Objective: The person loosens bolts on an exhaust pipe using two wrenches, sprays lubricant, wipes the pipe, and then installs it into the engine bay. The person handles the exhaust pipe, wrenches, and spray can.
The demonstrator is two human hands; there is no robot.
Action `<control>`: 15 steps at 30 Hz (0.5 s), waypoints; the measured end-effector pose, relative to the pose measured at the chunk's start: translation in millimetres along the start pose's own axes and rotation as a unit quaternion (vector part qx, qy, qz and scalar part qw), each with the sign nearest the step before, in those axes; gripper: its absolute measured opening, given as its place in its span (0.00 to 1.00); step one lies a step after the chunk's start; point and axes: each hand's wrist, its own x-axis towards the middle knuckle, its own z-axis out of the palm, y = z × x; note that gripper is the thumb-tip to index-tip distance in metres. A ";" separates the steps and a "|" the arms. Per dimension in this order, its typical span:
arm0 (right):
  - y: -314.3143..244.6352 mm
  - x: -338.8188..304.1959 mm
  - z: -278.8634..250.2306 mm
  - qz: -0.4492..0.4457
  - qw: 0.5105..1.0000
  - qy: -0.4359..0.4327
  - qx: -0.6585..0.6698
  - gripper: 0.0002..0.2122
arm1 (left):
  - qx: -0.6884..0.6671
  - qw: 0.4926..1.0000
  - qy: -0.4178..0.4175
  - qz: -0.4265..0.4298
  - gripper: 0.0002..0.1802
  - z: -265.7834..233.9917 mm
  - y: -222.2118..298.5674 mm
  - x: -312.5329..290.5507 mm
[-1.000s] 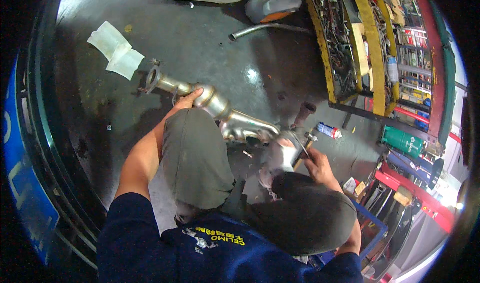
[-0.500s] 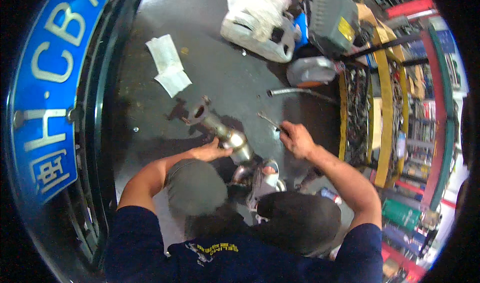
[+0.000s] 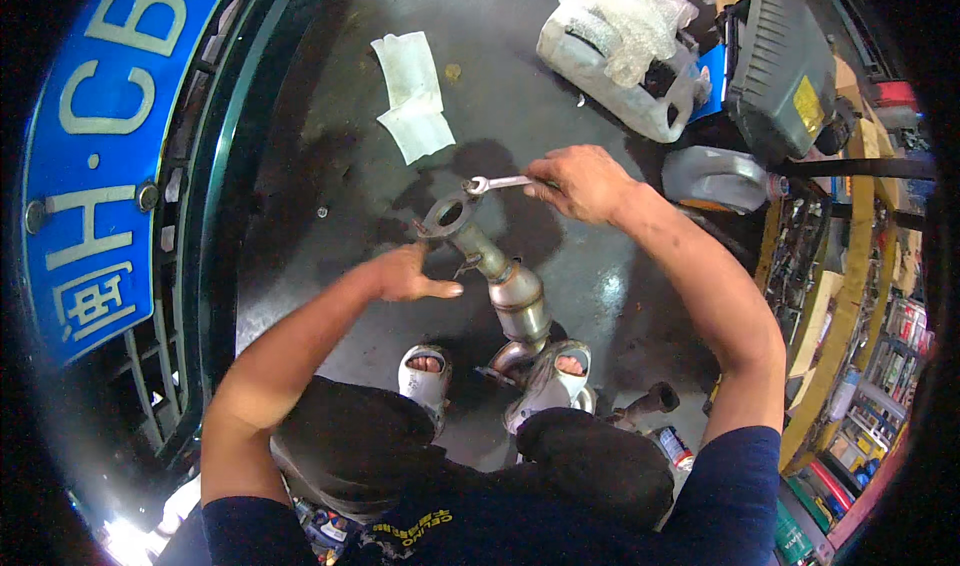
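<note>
Grips a metal wrench [image 3: 503,182] in the right hand [image 3: 585,184], with fingers curled closed about its near end. Aims the other end leftward, at the upper right corner of the flange [image 3: 432,224] on a metal exhaust pipe [image 3: 520,304]. Cannot quite tell, at this size, a seated fit on a bolt there from mere contact beside it.

Holds the left hand [image 3: 408,274] just left of the pipe's neck, by the lower left edge of the flange, with thumb stretched rightward and well apart from the forefinger. Cannot tell a light hold on that edge from a slight gap, with the other fingertips out of sight.

Has the exhaust pipe between the arms, over the dark floor [image 3: 300,276], slanting from flange through a swollen middle to bent tubes near the feet. Has it to the right of the left hand, and below and left of the right hand. Hides part of the bends behind the right sandal [image 3: 540,391].

Has white paper sheets [image 3: 415,96] farther out, a pale plastic jug [image 3: 590,71] beyond the right hand, and a spray can [image 3: 675,448] near the right knee.
</note>
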 end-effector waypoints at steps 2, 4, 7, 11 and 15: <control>11.9 9.8 8.3 -0.011 1.000 -0.012 0.011 0.13 | -0.028 0.994 0.100 -0.020 0.61 34.9 23.7 0.2; 24.1 23.7 10.9 -0.038 0.999 -0.006 0.019 0.14 | -0.127 0.969 0.209 -0.047 0.54 56.1 45.0 6.3; 31.1 45.1 2.5 -0.046 0.997 -0.039 0.038 0.14 | -0.289 0.900 0.323 -0.053 0.46 68.5 71.3 25.3; 5.2 43.8 -19.1 -0.025 0.997 -0.067 0.017 0.12 | -0.443 0.803 0.393 -0.067 0.31 74.4 91.6 53.7; -38.2 10.6 -19.6 0.029 0.996 -0.069 -0.053 0.10 | -0.517 0.732 0.438 -0.074 0.19 80.2 92.2 73.0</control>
